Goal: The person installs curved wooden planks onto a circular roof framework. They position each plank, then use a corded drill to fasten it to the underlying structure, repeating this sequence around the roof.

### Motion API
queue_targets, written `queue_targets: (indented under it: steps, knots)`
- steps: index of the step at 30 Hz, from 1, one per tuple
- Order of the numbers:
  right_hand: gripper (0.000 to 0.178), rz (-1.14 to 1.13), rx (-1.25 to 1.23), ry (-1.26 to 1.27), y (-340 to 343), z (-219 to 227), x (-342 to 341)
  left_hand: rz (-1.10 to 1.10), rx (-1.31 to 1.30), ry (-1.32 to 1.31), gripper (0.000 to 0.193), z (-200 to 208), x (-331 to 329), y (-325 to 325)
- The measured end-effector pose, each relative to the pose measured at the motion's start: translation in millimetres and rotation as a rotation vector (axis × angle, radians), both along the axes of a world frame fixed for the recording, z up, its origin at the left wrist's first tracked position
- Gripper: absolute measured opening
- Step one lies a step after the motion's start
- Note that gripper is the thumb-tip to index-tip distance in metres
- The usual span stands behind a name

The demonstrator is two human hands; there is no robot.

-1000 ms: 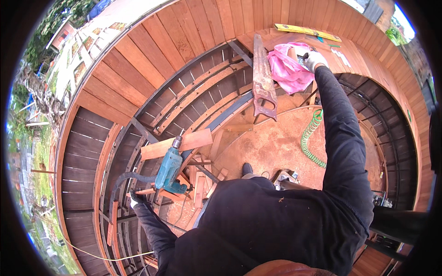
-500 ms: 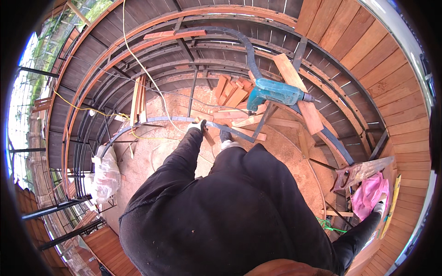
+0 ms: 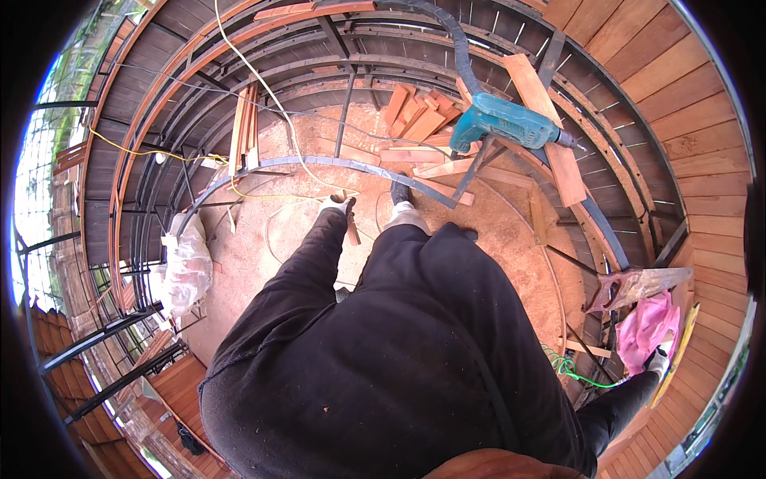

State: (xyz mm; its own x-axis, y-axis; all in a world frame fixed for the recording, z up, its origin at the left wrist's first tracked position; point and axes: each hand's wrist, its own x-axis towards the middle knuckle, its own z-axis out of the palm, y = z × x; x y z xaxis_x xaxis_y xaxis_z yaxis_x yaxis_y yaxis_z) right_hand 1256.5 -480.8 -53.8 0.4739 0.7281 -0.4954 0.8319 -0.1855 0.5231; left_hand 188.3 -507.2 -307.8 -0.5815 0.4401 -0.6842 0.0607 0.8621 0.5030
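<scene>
By the pink bag (image 3: pixel 648 327), the right hand (image 3: pixel 660 362) is stretched out sideways.

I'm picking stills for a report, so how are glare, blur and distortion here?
Head view, left: the outdoor background is washed out, with blue fringing at the rim; head view, edges: fisheye bending inside a black surround; head view, upper right: the drill keeps clear outlines; head view, lower right: the right hand is too small for finger detail.

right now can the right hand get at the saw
Probably yes: the right hand is at the pink bag, and the saw lies just beyond that bag, its handle looking uncovered.
</scene>
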Motion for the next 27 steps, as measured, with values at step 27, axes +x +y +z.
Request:
queue_targets:
  steps: [27]
  knots:
    - [0.015,-0.565,1.072,2.169,87,24,-803,-0.569,0.435,-1.222,0.037,232,17,202]
